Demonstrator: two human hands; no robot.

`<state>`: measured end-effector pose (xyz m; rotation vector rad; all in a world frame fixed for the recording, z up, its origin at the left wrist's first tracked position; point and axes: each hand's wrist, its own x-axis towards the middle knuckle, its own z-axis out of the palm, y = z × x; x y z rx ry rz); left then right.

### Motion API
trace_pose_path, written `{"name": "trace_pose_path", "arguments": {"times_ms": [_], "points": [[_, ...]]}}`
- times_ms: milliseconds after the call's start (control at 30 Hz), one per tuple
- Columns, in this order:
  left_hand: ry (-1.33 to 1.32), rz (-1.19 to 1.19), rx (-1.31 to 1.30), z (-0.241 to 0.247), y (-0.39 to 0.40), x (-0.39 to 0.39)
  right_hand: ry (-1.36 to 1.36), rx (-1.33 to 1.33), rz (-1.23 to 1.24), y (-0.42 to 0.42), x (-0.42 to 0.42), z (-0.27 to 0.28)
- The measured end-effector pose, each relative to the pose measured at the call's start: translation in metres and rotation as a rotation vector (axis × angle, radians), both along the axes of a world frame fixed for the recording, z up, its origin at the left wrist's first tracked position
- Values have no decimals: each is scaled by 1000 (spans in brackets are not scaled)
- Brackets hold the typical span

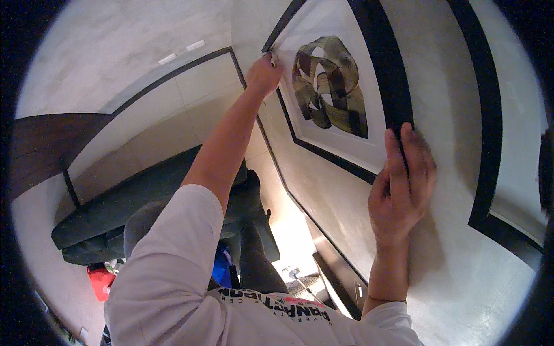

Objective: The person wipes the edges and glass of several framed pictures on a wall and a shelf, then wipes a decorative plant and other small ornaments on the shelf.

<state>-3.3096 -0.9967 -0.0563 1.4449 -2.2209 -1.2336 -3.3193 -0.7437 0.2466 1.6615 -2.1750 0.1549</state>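
A black picture frame (pixel 391 78) with a pale mat hangs on the grey wall, around an abstract print (pixel 329 86) of dark olive brush strokes. My left hand (pixel 265 75) is curled at the frame's far left corner, with a small pale thing showing at its fingers; what it is cannot be told. At the near lower right corner, my right hand (pixel 402 186) has its fingertips laid on the black border, fingers slightly apart, the thumb side by the bottom edge.
Another black frame (pixel 487 129) hangs to the right. Below stand a dark green sofa (pixel 130 186) and a dark wooden cabinet (pixel 337 281) along the wall. Red (pixel 99 281) and blue (pixel 221 268) items lie low down. Wall switches (pixel 195 45) sit at the upper left.
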Motion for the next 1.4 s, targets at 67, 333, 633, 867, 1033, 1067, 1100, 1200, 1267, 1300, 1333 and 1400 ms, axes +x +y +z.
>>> {"name": "trace_pose_path", "arguments": {"times_ms": [67, 333, 633, 867, 1033, 1067, 1100, 1200, 1267, 1300, 1333, 1400], "points": [[9, 31, 32, -12, -2, -2, 7, -18, 50, -4, -4, 3], [185, 69, 164, -67, 18, 6, -19, -37, 70, -26, -1, 16], [505, 263, 541, -87, 52, 7, -21, -59, 86, -23, -1, 14], [542, 47, 373, -92, 121, 23, -36, -68, 54, -17, -2, 12], [673, 237, 749, -102, 191, 39, -24, -80, 71, -19, 0, 12], [642, 246, 841, -94, 200, 42, -28, -78, 68, -18, -1, 11], [569, 169, 811, -65, 205, 44, -28, -72, 37, -12, -4, 11], [347, -6, 799, -44, 198, 51, -19, -88, 73, -11, -6, 9], [183, -106, 786, -43, 187, 51, -38, -97, 88, -14, -4, 8], [98, -148, 760, -39, 180, 48, -46, -101, 95, -16, -3, 8], [8, -195, 737, -36, 176, 46, -37, -93, 95, -15, -3, 8], [143, -746, 21, -35, 160, 55, -18, -76, 87, -14, -3, 10]]}}
